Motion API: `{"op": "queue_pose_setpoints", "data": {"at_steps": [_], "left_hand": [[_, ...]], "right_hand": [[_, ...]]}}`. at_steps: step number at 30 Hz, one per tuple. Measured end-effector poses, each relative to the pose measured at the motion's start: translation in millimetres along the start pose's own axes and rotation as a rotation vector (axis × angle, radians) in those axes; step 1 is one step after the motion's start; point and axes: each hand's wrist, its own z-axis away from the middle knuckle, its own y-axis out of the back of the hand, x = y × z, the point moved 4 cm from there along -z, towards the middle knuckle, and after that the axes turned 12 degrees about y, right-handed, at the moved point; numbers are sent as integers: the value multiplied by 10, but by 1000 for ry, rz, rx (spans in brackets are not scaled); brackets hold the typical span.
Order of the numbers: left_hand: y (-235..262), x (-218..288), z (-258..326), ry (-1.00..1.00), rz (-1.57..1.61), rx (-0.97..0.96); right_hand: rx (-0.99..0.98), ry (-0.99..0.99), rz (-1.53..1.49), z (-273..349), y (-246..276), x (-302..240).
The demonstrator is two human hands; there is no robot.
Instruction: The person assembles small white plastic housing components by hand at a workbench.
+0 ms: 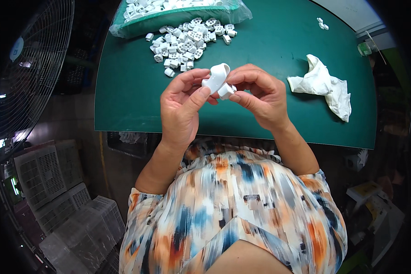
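Note:
My left hand is closed on a white curved plastic part with a rounded loop at its upper end. Between the fingertips of my right hand is a small white plastic block, held right against the lower right side of the curved part. Whether the two pieces are joined I cannot tell. Both hands are raised over the near half of the green table. Beyond them lies a loose pile of small white plastic blocks, several with square openings in their faces.
A green tray lined with clear plastic holds many white parts at the back. White cloth gloves lie to the right. Two or three white pieces sit far right, near a small jar. A fan and plastic crates stand left.

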Motion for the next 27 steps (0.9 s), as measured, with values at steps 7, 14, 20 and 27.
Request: {"op": "queue_pose_setpoints", "data": {"at_steps": [7, 14, 20, 27], "left_hand": [[-33, 8, 30, -2, -116, -71], [-122, 5, 70, -172, -308, 32], [-105, 147, 80, -572, -737, 97], [-243, 268, 163, -973, -1060, 33]], "right_hand": [[43, 115, 116, 24, -26, 92], [160, 137, 8, 50, -132, 74], [140, 201, 134, 21, -102, 8], [43, 409, 352, -115, -77, -249]]}}
